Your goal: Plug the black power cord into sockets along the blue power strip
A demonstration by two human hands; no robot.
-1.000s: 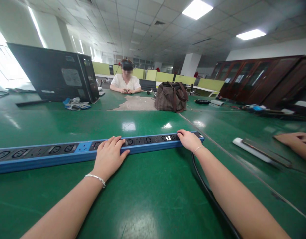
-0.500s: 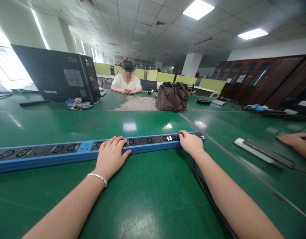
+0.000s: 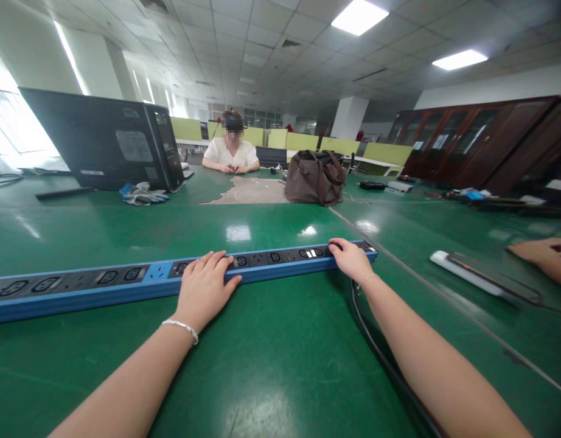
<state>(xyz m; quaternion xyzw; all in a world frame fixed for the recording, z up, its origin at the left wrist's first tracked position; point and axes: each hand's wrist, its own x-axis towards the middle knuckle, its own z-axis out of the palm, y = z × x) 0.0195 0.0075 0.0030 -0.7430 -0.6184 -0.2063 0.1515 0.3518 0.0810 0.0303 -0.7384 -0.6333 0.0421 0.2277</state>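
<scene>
A long blue power strip (image 3: pixel 271 267) with black sockets lies across the green table (image 3: pixel 280 340), running from the left edge to right of centre. My left hand (image 3: pixel 206 281) rests on its middle part, fingers over the top and thumb apart along the front side. Near the strip's right end, my right hand (image 3: pixel 351 258) has its fingers closed around a small black plug (image 3: pixel 335 247) at the sockets, mostly hidden by the fingers. A black cable (image 3: pixel 376 350) runs from beneath that hand toward the front edge of the view.
A black computer case (image 3: pixel 102 143) and gloves (image 3: pixel 143 193) are at the back left. A brown bag (image 3: pixel 314 177) stands beyond the strip. A person (image 3: pixel 231 149) sits opposite. At right are a white strip-shaped object (image 3: pixel 465 274) and another person's hand (image 3: pixel 543 252).
My right wrist has turned slightly, and its fingers remain at the same end of the strip. My left hand has stayed in place on the strip.
</scene>
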